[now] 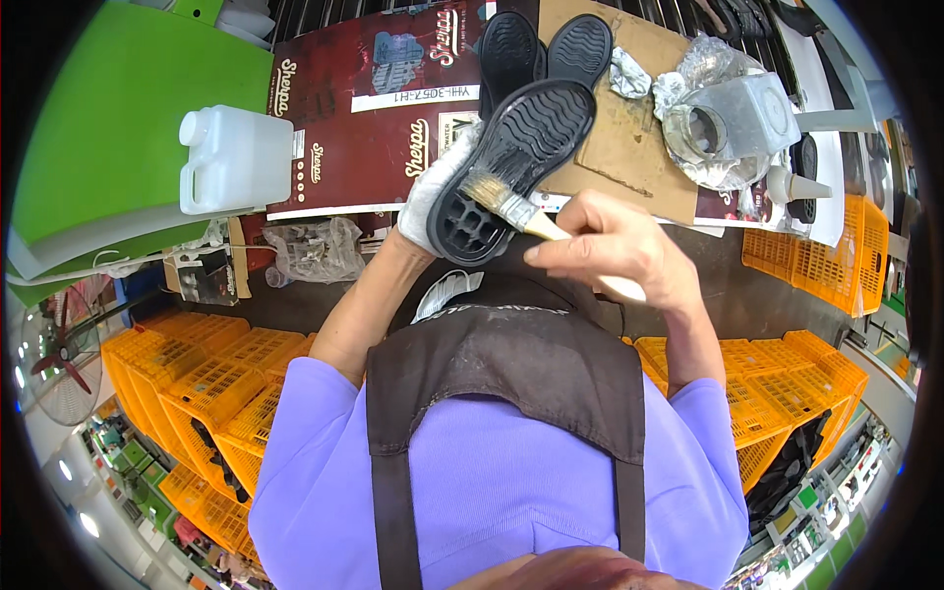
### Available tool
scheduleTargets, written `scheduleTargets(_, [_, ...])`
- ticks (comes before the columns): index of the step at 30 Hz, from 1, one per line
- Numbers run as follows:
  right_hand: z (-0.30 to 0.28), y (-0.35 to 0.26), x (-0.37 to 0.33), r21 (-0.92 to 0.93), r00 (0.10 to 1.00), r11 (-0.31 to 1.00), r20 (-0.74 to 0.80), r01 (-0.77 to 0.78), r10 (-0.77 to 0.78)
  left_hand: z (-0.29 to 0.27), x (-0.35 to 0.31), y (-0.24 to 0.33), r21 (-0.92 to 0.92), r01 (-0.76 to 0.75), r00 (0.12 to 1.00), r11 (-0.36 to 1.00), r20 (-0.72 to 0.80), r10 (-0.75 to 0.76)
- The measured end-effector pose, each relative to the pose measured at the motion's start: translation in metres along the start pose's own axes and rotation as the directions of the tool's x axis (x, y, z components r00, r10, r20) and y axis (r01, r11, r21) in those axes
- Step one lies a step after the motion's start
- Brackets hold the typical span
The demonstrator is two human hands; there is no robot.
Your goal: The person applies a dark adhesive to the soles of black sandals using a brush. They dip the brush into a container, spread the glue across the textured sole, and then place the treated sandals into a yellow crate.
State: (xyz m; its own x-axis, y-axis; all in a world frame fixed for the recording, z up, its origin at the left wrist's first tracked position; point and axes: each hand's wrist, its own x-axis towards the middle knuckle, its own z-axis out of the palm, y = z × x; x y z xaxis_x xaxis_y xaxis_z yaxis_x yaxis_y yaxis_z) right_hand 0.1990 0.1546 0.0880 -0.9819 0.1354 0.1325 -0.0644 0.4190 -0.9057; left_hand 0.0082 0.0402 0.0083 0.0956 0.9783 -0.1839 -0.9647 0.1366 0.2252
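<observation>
While the bare right hand (619,241) pinches a flat brush (515,209) by its pale handle, thumb and fingers closed around it, the bristles rest on the black shoe sole (541,123), which lies tilted just beyond and to the left of those fingertips. The gloved left hand (425,202) grasps the sole along its left side, its fingers passing out of sight underneath. The brushing looks to be partway through: a greyish, damp-looking streak spreads across the middle of the sole, just ahead of the bristles, whereas the wavy toe section, farther from the right fingers, looks mostly plain, and so probably remains to be done. Whether the lattice at the heel, close to the left fingers, is coated is hard to tell, since its deep pockets are dark. Beyond both hands' fingers stand two more black soles, a left one (508,47) and a right one (578,49); the held sole covers their lower ends, and I cannot tell whether they are treated or waiting. To the right of the right fingers, a clear container (742,113) sits amid crumpled plastic, its contents unclear through the glare. Well to the left of the left fingers is a white jug (241,162), its fill level not readable. Orange crates (762,388) nearer the body than the right fingers are partly cut off by the torso, and the dark items there are indistinct.
</observation>
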Motion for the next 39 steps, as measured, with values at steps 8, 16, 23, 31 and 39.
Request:
scheduleTargets(8, [-0.022,0.042,0.008,-0.413,0.887,0.899,-0.457,-0.145,-0.067,0.005,-0.003,-0.003,0.053,0.102,0.995,0.993,-0.016,-0.102])
scheduleTargets(16, [-0.018,0.016,0.006,-0.03,0.922,0.995,-0.38,-0.096,0.078,-0.003,-0.002,-0.006,0.26,0.019,0.995,0.965,-0.103,0.008])
scheduleTargets(23, [0.015,0.022,0.009,-0.303,0.933,0.948,-0.303,0.1,-0.195,-0.006,0.005,-0.01,0.275,-0.077,0.964,0.958,-0.224,0.142])
scheduleTargets(31, [-0.015,0.011,0.02,0.503,0.898,0.777,-0.003,-0.378,0.439,0.005,-0.002,-0.004,0.315,-0.051,0.961,0.948,-0.244,0.133])
scheduleTargets(39, [-0.021,0.062,0.033,-0.263,0.853,0.963,-0.515,-0.062,-0.086,-0.014,-0.005,0.001,-0.023,0.018,0.997,1.0,-0.079,-0.02])
